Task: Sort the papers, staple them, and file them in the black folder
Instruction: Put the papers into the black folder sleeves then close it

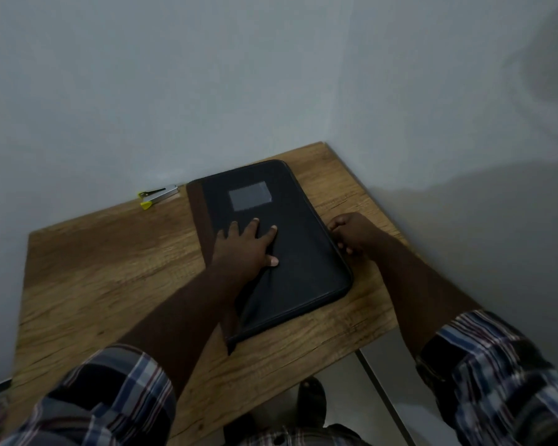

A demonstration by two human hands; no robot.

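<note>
The black folder is seen lying closed and flat on the wooden surface, toward the far right part of it, with its brown spine strip along the left edge and a pale rectangular label on the far half of its cover. The left hand is laid directly on top of the folder, palm down near the middle of the cover just on the near side of the label, with its fingers spread and straight and pressed against the fabric, so nothing is gripped by it. The right hand is placed against the folder's right edge, at about mid-length; its fingers are curled at that edge and appear to be pinching something there, though what is pinched is too dark and too small to be made out. A stapler with yellow ends is seen beyond the folder's far left corner, apart from it, close to the wall. Both forearms are bare, and plaid sleeves are visible at the near side of the folder. No loose papers can be made out beside the folder.
</note>
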